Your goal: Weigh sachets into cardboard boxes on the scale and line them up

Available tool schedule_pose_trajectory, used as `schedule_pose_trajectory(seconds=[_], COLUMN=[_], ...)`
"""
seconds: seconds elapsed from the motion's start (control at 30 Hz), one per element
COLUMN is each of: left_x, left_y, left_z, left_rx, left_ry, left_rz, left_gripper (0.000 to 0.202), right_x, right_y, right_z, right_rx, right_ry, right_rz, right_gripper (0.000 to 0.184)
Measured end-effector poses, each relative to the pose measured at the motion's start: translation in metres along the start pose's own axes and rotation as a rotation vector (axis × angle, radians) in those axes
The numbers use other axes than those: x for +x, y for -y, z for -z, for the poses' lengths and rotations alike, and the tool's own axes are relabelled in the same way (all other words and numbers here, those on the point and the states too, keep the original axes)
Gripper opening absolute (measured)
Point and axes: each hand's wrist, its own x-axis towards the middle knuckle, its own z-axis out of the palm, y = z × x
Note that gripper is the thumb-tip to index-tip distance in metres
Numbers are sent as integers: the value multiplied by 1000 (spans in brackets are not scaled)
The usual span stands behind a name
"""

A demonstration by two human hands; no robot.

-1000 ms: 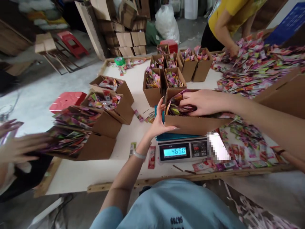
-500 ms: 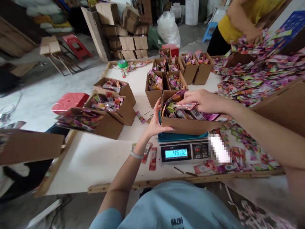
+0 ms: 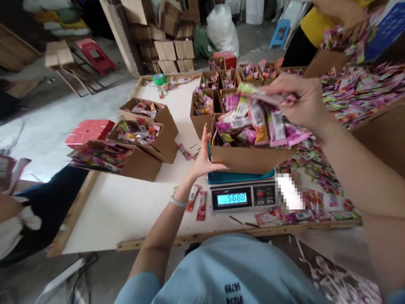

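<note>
Long pink, purple and green snack packets (image 3: 275,96) are pinched in my right hand (image 3: 305,103), raised over an open cardboard box (image 3: 249,159). Similar packets fill that box loosely, some standing above its rim. My left hand (image 3: 204,158) rests against the box's front left corner, thumb stretched along the front and fingers straight up the left side. Under the box is a digital scale (image 3: 247,200) with a teal pan and a lit display showing digits like 5688.
More packet-filled boxes stand behind the scale (image 3: 202,122) and at left (image 3: 144,162). A packet heap (image 3: 363,93) covers the table's right side, where a co-worker in yellow (image 3: 316,25) handles packets. Loose packets (image 3: 201,205) lie left of the scale. At far left, another person's dark-clothed leg (image 3: 47,202) shows.
My right hand has risen from inside the box, with packets in it. The left hand stays at the box corner, its fingers straighter. The scale's digits changed from about 4512 to 5688.
</note>
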Motion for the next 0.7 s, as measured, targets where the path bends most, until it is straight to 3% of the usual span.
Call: schedule_pose_trajectory(seconds=[0.07, 0.13, 0.3, 0.4, 0.57, 0.63, 0.7], left_x=[0, 1, 1, 1, 1, 2, 1], left_y=[-1, -2, -4, -5, -16, -22, -26], left_z=[1, 2, -1, -2, 0, 2, 4], left_rx=[10, 18, -6, -39, -21, -16, -20], left_ry=[0, 0, -22, -35, -42, -37, -41], left_rz=[2, -9, 12, 40, 45, 41, 37], left_gripper=[160, 160, 164, 166, 167, 166, 165], right_x=[1, 3, 6, 6, 12, 16, 20], right_y=[1, 2, 8, 14, 27, 28, 24], right_z=[9, 18, 27, 23, 29, 38, 47], right_rx=[21, 47, 56, 25, 20, 16, 25], right_ry=[-128, -138, 312, 408, 277, 186, 117], right_rz=[-3, -12, 42, 58, 94, 69, 20], right_gripper=[28, 28, 25, 31, 28, 21, 24])
